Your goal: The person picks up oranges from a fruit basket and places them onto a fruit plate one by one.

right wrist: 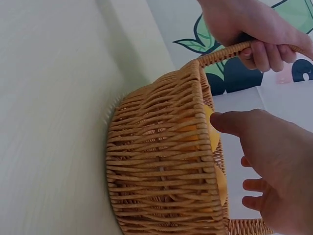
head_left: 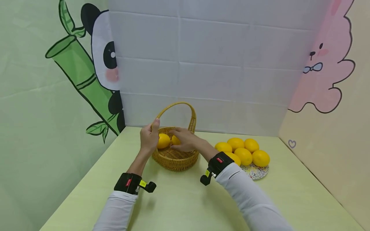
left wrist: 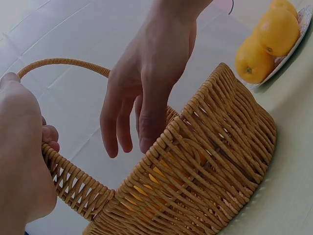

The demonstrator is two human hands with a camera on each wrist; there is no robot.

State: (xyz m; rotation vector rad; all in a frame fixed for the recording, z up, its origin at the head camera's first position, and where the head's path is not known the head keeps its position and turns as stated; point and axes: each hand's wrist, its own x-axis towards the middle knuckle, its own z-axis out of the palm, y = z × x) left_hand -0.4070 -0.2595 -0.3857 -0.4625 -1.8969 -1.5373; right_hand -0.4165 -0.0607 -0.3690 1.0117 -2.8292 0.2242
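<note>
My left hand (head_left: pixel 148 138) grips the left side of the handle of a brown wicker basket (head_left: pixel 176 163), which stands on the table. Two yellow lemons are inside it: one lemon (head_left: pixel 163 141) at the left shows well, and a second lemon (head_left: pixel 175 140) is partly covered by my right hand (head_left: pixel 186 140). That right hand hovers over the basket's opening with fingers apart and loosely bent, holding nothing. In the right wrist view its thumb (right wrist: pixel 225 121) is near a lemon (right wrist: pixel 213 129). Through the weave, the left wrist view shows bits of yellow.
Right of the basket, several more lemons (head_left: pixel 243 156) are heaped on a speckled plate (head_left: pixel 255 174), partly behind my right forearm. A pale table (head_left: pixel 173 199) lies under everything. Cloth walls with a panda (head_left: pixel 101 51) and a pink animal drawing (head_left: pixel 326 73) stand around it.
</note>
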